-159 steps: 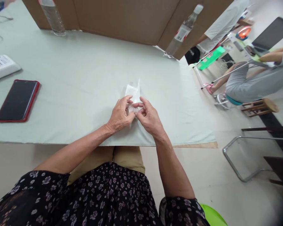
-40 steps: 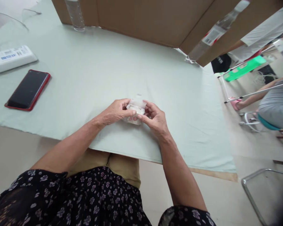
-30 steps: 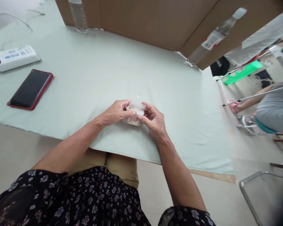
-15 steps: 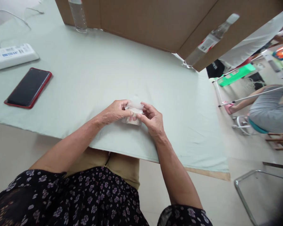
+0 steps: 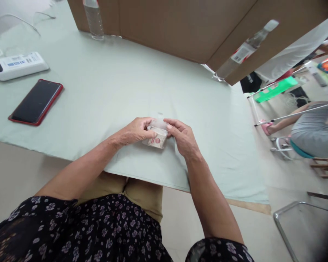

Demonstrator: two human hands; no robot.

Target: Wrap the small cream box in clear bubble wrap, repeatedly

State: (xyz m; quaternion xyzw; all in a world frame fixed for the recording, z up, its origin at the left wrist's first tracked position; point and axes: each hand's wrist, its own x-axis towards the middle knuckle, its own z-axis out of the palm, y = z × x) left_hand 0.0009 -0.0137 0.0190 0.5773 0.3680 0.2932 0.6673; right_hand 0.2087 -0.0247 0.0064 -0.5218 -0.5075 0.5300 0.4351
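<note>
Near the front edge of the pale green tablecloth (image 5: 120, 94) I hold a small, pale, block-shaped packet (image 5: 159, 141) with red print on its face. A translucent plastic flap (image 5: 160, 123) stands up from its far side. My left hand (image 5: 138, 130) is closed on the packet's left side, its thumb lying over the printed face. At the upper right corner, my right hand (image 5: 182, 134) pinches the plastic edge between thumb and fingers. What is inside the packet, I cannot tell.
A phone in a red case (image 5: 36, 102) and a white device (image 5: 20, 66) lie at the left. Along the back stands a brown cardboard panel (image 5: 164, 29), with a clear bottle (image 5: 94, 20) and a labelled bottle (image 5: 242, 52) against it. A person's leg (image 5: 311, 118) shows at the right.
My right thumb has moved off the packet's printed face to the upper right corner, uncovering more of the print. The left hand keeps its hold. The whole view has shifted slightly.
</note>
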